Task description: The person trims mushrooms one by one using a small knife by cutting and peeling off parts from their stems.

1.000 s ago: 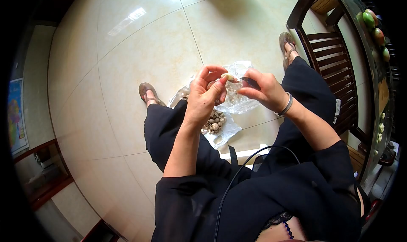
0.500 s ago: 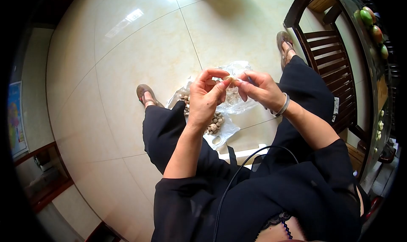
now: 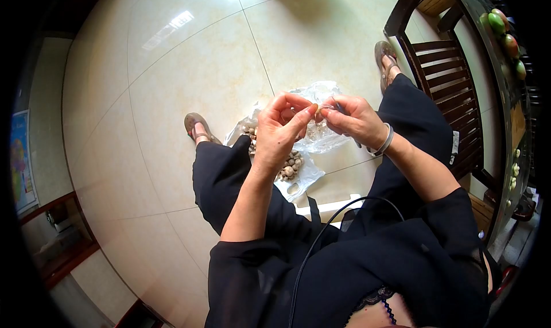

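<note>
My left hand (image 3: 284,121) is raised over the floor between my knees, thumb and forefinger pinching a small pale piece (image 3: 317,111), mostly covered by the fingertips. Touching the same piece from the other side, my right hand (image 3: 348,118) is closed, with a thin whitish skin (image 3: 328,106) at its fingertips. Something dark and slender also shows along the right fingers; its kind is unclear. Below both hands, small round beige-brown bulbs or mushrooms (image 3: 291,166) lie heaped on a white plastic bag (image 3: 310,176). A clear plastic bag (image 3: 324,142) with small scraps is spread beside them.
A dark slatted wooden chair (image 3: 445,75) stands at the right, beside a table with several green-red mangoes (image 3: 497,22) and small pale pieces (image 3: 515,170). A white stool edge (image 3: 336,207) shows beneath me. A black cable (image 3: 313,245) crosses my lap. Tiled floor (image 3: 172,98) spreads ahead.
My fingertips have shifted slightly around the pale piece, and less of it shows now. The right fingers have curled in closer. The heap and bags have stayed put.
</note>
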A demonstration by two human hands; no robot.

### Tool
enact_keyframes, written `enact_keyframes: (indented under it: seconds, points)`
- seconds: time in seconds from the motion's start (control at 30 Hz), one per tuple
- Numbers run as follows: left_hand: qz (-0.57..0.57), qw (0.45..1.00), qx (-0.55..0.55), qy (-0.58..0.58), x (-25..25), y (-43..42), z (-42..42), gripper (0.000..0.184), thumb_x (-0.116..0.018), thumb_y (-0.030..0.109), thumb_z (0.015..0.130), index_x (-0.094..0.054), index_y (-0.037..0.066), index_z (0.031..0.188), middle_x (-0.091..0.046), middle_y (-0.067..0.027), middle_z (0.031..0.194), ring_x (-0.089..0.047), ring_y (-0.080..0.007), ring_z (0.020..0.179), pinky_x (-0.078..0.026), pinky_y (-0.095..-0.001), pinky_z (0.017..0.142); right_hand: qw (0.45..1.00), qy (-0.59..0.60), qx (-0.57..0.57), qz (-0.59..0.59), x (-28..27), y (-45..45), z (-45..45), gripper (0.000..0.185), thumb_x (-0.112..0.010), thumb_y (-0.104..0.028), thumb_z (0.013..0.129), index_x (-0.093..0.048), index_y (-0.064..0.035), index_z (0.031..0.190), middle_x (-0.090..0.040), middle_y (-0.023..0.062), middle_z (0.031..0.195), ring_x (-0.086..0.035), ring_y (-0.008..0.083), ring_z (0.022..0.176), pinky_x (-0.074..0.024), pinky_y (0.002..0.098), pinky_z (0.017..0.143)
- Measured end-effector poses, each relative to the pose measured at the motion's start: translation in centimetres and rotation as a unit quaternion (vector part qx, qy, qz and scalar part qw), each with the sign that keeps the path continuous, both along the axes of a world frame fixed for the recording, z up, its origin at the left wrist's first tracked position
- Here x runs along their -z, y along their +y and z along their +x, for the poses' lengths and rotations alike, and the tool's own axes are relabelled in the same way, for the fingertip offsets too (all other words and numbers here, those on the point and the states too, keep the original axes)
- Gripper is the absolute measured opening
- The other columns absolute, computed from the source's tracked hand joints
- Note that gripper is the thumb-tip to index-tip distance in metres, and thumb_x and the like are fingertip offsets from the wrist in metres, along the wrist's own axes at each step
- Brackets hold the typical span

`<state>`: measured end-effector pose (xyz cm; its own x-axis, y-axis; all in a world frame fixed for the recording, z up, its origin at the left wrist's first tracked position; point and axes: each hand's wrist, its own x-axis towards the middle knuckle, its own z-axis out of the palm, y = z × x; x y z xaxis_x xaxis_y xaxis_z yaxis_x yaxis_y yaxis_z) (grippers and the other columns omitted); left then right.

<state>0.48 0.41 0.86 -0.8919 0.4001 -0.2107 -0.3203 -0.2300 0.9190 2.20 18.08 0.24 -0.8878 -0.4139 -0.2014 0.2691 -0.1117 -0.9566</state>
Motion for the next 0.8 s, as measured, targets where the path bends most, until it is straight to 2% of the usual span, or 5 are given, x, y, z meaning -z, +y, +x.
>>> enact_keyframes:
  seconds: [0.03, 0.1, 0.2, 0.63, 0.8]
  points:
    - [0.000, 1.000, 0.000, 0.000, 0.0, 0.0, 0.0, 0.013, -0.058, 0.006, 0.079, -0.053, 0.001, 0.089, -0.057, -0.0028, 0.071, -0.043, -0.0044, 0.053, -0.033, -0.0167, 0.048, 1.000, 0.000, 0.000, 0.000, 0.0, 0.0, 0.0, 0.017, -0.048, -0.015, 0.086, -0.054, 0.0007, 0.087, -0.046, -0.0026, 0.059, -0.041, 0.0035, 0.052, -0.0345, 0.0173, 0.047]
    - [0.029, 0.999, -0.012, -0.038, -0.1, 0.2, 0.1, 0.009, -0.058, 0.008, 0.079, -0.053, 0.003, 0.083, -0.056, -0.0006, 0.064, -0.040, -0.0024, 0.049, -0.029, -0.0156, 0.044, 1.000, -0.023, 0.015, -0.008, -0.2, 0.0, 0.0, 0.020, -0.047, -0.019, 0.088, -0.054, -0.0007, 0.088, -0.039, -0.0067, 0.058, -0.032, 0.0004, 0.048, -0.0239, 0.0146, 0.042]
    - [0.053, 0.997, -0.010, -0.056, 0.3, 0.2, 0.2, 0.011, -0.057, 0.009, 0.080, -0.053, 0.002, 0.087, -0.056, -0.0013, 0.067, -0.041, -0.0030, 0.050, -0.029, -0.0159, 0.044, 0.999, -0.029, 0.012, -0.029, -0.3, 0.0, 0.0, 0.020, -0.047, -0.019, 0.088, -0.054, -0.0009, 0.088, -0.039, -0.0068, 0.058, -0.030, -0.0001, 0.047, -0.0223, 0.0144, 0.040]
    - [0.169, 0.968, 0.033, -0.184, 0.9, 0.1, 0.0, 0.023, -0.046, 0.015, 0.088, -0.050, 0.000, 0.104, -0.054, -0.0038, 0.076, -0.041, -0.0027, 0.051, -0.032, -0.0153, 0.046, 0.998, -0.045, 0.021, -0.041, -0.2, 0.1, -0.1, 0.018, -0.046, -0.019, 0.088, -0.052, -0.0021, 0.087, -0.039, -0.0070, 0.058, -0.031, -0.0004, 0.047, -0.0227, 0.0140, 0.041]
    - [0.162, 0.959, 0.001, -0.235, 1.3, -0.2, -0.1, 0.021, -0.044, 0.014, 0.088, -0.050, 0.000, 0.102, -0.055, -0.0051, 0.074, -0.039, -0.0039, 0.048, -0.031, -0.0158, 0.044, 0.993, 0.068, 0.060, 0.072, 0.4, 0.3, -0.2, 0.018, -0.046, -0.018, 0.087, -0.053, -0.0011, 0.085, -0.039, -0.0074, 0.059, -0.030, -0.0001, 0.049, -0.0241, 0.0145, 0.043]
